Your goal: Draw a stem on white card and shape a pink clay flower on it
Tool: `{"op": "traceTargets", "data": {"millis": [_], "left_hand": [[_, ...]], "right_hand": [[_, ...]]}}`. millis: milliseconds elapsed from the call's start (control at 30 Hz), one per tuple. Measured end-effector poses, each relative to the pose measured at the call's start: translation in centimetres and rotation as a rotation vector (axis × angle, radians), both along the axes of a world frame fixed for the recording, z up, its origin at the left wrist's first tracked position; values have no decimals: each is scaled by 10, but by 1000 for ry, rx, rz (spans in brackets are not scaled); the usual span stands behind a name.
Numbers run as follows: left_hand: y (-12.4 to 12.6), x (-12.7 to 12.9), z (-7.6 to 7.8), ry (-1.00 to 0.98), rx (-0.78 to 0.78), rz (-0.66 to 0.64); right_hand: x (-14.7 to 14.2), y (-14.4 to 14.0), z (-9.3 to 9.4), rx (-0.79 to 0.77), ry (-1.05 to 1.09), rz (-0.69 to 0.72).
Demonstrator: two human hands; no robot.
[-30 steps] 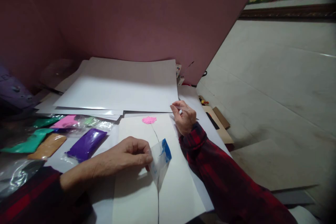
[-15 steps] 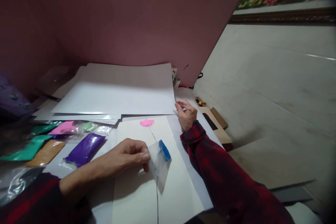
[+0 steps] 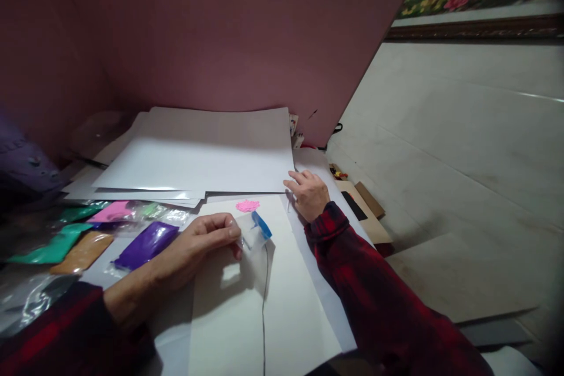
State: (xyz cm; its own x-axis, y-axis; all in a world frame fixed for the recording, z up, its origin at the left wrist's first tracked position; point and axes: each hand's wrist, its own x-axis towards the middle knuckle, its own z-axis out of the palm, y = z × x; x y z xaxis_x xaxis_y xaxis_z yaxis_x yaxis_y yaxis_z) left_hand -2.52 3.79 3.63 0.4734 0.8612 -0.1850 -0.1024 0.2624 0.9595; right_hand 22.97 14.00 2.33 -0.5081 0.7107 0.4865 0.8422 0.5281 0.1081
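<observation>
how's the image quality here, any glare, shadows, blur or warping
Head view: dim overall, corners darken; glare streaks the stack of white sheets; the left hand and its clear bag with blue clay cast a soft shadow on the paper with the pink flower; the floor edge and picture frame tilt from wide-angle warping; the left-side packets look soft.

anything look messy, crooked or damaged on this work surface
Nothing spilled or torn. The white sheets at the back are stacked unevenly, edges fanned out. Coloured packets lie scattered at the left. The left hand holds a small clear bag.
</observation>
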Motion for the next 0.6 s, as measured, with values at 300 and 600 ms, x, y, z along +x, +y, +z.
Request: {"op": "traceTargets", "data": {"millis": [300,600], "left_hand": [[5,1,-8,72,93,153],[7,-3,-14,313,405,135]], "right_hand": [[-66,-79,1,-184,518,499],[-67,-81,0,-381,627,529]]}}
